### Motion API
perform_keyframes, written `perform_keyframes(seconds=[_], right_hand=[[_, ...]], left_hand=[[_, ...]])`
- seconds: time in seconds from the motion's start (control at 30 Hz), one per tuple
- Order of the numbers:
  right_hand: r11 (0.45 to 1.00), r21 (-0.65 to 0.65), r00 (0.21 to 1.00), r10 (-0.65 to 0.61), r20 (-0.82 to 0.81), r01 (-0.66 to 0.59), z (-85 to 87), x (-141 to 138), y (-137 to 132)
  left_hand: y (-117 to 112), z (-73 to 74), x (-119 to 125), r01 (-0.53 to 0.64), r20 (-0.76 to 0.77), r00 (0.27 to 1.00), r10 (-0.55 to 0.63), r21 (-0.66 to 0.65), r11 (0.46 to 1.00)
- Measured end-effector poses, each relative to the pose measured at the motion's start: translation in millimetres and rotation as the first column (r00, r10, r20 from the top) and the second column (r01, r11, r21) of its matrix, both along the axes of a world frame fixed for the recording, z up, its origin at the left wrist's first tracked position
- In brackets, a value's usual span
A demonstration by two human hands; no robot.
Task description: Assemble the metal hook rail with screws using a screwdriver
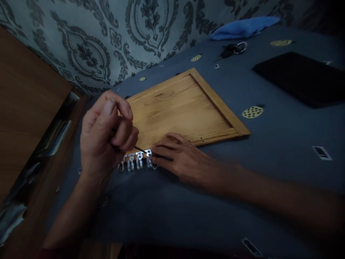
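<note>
My left hand (109, 126) is closed in a raised fist around a screwdriver, whose handle is hidden. Its thin dark shaft (140, 149) slants down to the right, the tip at the rightmost hook. The metal hook rail (139, 155) lies along the near edge of a framed wooden board (172, 104), its several silvery hooks pointing toward me. My right hand (183, 158) rests palm down at the board's near edge. Its thumb and index finger close on the right end of the hook rail, while the other fingers lie on the wood.
Under the board spreads a dark blue patterned cloth (199, 216). A black flat object (299, 79) lies at right, with keys on a ring (234, 49) and a folded blue cloth (245, 28) farther back. Patterned wall (88, 46) behind; wooden shelf unit (29, 108) at left.
</note>
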State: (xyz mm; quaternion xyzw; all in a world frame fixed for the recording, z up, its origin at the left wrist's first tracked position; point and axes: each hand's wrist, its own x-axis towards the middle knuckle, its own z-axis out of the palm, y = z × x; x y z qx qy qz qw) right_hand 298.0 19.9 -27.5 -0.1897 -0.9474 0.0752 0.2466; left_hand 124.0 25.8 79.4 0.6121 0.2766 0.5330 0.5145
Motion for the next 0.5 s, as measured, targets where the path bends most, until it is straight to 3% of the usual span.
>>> perform_keyframes(seconds=[0.23,0.5], right_hand=[[1.000,-0.012,1.000,0.005,0.013,-0.005,0.7,-0.7,0.4],[1.000,0.008,1.000,0.005,-0.019,-0.005,-1.7,-0.9,0.9]], left_hand=[[-3.6,-4.3,3.7,0.032,-0.017,0.999,-0.033,-0.058,0.998],[-0.5,-9.3,-0.6,0.162,-0.008,0.987,-0.163,-0.054,0.985]])
